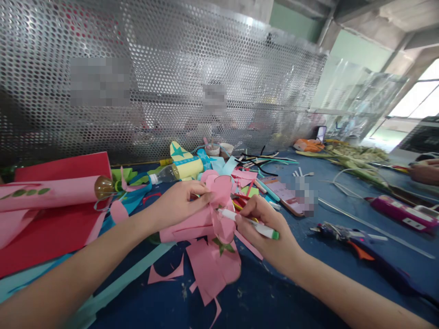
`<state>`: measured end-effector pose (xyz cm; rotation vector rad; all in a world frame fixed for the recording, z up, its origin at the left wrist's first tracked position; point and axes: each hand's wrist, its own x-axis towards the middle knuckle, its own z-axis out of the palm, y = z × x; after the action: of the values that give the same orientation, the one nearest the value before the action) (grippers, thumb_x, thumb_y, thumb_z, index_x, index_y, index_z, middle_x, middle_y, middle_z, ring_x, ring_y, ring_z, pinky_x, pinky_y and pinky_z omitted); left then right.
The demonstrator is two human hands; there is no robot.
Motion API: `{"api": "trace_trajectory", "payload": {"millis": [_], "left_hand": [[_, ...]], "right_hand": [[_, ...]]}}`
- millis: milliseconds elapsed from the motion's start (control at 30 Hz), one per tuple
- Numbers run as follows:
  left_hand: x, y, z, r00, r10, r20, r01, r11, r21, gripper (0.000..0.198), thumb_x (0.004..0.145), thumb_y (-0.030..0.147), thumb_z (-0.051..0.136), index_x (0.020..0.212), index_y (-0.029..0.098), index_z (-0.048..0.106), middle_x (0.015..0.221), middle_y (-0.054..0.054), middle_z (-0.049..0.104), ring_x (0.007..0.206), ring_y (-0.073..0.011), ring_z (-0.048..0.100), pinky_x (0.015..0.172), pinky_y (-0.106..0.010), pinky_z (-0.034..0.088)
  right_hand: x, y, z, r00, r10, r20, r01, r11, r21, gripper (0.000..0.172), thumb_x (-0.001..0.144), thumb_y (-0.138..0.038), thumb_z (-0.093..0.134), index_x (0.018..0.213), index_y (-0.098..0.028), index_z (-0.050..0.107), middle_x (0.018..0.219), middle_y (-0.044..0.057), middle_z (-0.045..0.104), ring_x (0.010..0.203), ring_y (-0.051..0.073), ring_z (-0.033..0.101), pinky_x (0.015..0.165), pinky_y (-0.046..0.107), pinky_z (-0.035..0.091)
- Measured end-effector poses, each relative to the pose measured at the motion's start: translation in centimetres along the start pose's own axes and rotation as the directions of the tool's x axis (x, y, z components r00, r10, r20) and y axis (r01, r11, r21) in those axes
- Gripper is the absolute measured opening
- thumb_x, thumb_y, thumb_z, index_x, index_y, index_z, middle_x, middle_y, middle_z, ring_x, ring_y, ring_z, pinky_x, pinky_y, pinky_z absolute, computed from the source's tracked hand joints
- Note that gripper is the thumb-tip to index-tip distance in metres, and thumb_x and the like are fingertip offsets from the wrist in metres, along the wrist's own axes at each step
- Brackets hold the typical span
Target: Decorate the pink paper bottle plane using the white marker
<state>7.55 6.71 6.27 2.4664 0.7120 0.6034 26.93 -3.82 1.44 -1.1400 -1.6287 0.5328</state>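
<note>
My right hand (265, 228) is closed around a white marker (228, 214) with a green end. Its tip rests at or very near a pink paper craft (224, 226) with rounded petal-like pieces; I cannot tell whether it touches. With thumb and fingers my left hand (187, 198) pinches the upper pink paper piece (221, 189) of this craft. A green star shape (223, 246) shows on its lower part. Below lie pink paper offcuts (168, 272) on the blue table (267, 297). Scissors with red handles (240, 201) are partly hidden behind my right hand.
On the left, a pink-wrapped bottle (65, 189) lies over red card (68, 167). A yellow-wrapped bottle (188, 168) is farther back. To the right are a phone (283, 194), a glue gun (370, 256) and a purple power strip (404, 212). Another person's hand (425, 172) shows at the right edge.
</note>
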Motion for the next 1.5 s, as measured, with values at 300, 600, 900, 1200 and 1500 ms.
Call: {"api": "trace_trajectory", "payload": {"millis": [300, 600, 900, 1200, 1500], "left_hand": [[0.02, 0.06, -0.02, 1.0, -0.01, 0.006, 0.01, 1.0, 0.002, 0.04, 0.094, 0.036, 0.043, 0.061, 0.017, 0.056, 0.064, 0.002, 0.049, 0.065, -0.0145, 0.048, 0.064, -0.028, 0.038], [-0.06, -0.03, 0.0, 1.0, -0.014, 0.0, 0.014, 1.0, 0.004, 0.039, 0.094, 0.035, 0.043, 0.063, 0.017, 0.059, 0.064, 0.001, 0.05, 0.064, -0.0145, 0.047, 0.064, -0.028, 0.038], [-0.03, 0.15, -0.01, 1.0, -0.008, 0.004, 0.008, 1.0, 0.019, 0.039, 0.094, 0.035, 0.043, 0.064, 0.017, 0.06, 0.064, 0.001, 0.05, 0.065, -0.0146, 0.049, 0.065, -0.028, 0.039], [-0.01, 0.03, 0.02, 1.0, -0.009, -0.002, 0.009, 1.0, 0.018, 0.039, 0.094, 0.036, 0.043, 0.064, 0.017, 0.058, 0.065, 0.001, 0.052, 0.065, -0.0145, 0.05, 0.065, -0.028, 0.039], [-0.06, 0.06, 0.0, 1.0, -0.008, -0.001, 0.008, 1.0, 0.007, 0.037, 0.094, 0.035, 0.044, 0.065, 0.018, 0.059, 0.068, 0.0, 0.058, 0.067, -0.0153, 0.051, 0.067, -0.029, 0.04]], "right_hand": [[0.11, -0.11, 0.0, 1.0, -0.002, -0.005, 0.002, 1.0, -0.005, 0.016, 0.086, -0.017, 0.055, 0.076, -0.022, 0.043, 0.063, -0.007, 0.046, 0.055, 0.009, 0.039, 0.05, 0.023, 0.031], [0.11, -0.07, 0.05, 1.0, -0.001, 0.013, 0.001, 1.0, -0.011, 0.016, 0.087, -0.019, 0.055, 0.077, -0.022, 0.044, 0.064, -0.006, 0.048, 0.054, 0.009, 0.04, 0.05, 0.023, 0.03], [0.05, -0.13, 0.03, 1.0, 0.01, 0.012, -0.01, 1.0, -0.006, 0.017, 0.088, -0.018, 0.054, 0.076, -0.023, 0.042, 0.063, -0.005, 0.046, 0.055, 0.01, 0.04, 0.05, 0.024, 0.031], [0.01, -0.03, -0.02, 1.0, 0.015, 0.022, -0.015, 1.0, -0.004, 0.016, 0.087, -0.019, 0.055, 0.076, -0.023, 0.044, 0.065, -0.005, 0.049, 0.055, 0.011, 0.042, 0.051, 0.025, 0.032], [0.18, -0.3, -0.03, 1.0, 0.0, 0.012, 0.001, 1.0, -0.02, 0.017, 0.086, -0.018, 0.056, 0.074, -0.022, 0.043, 0.065, -0.005, 0.049, 0.056, 0.011, 0.043, 0.052, 0.025, 0.033]]}}
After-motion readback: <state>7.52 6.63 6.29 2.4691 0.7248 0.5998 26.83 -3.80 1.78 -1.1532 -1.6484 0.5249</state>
